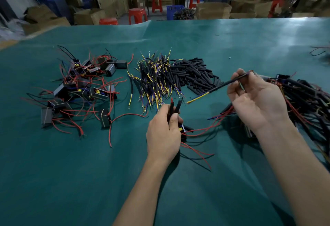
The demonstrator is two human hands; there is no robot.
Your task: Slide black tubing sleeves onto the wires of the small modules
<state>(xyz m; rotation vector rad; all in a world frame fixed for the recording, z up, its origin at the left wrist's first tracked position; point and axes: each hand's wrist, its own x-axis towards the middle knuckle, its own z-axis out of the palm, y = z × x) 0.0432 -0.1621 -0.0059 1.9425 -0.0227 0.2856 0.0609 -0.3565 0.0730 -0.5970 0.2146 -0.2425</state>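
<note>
My left hand (163, 132) grips a small black module (184, 130) low over the table, with two short black sleeves (175, 107) sticking up between thumb and fingers. Red wires (198, 151) trail from the module to the right. My right hand (257, 99) is raised and pinches a black-sleeved wire (220, 85) whose yellow and blue end (197, 98) points down-left. Loose black tubing sleeves (194, 75) lie heaped at the middle of the table.
A heap of small modules with red wires (80, 90) lies at the left. A pile of sleeved yellow-blue wires (155, 81) sits in the middle. A tangle of finished modules (307, 100) fills the right edge. Green mat (89, 181) covers the table; stools and boxes stand beyond.
</note>
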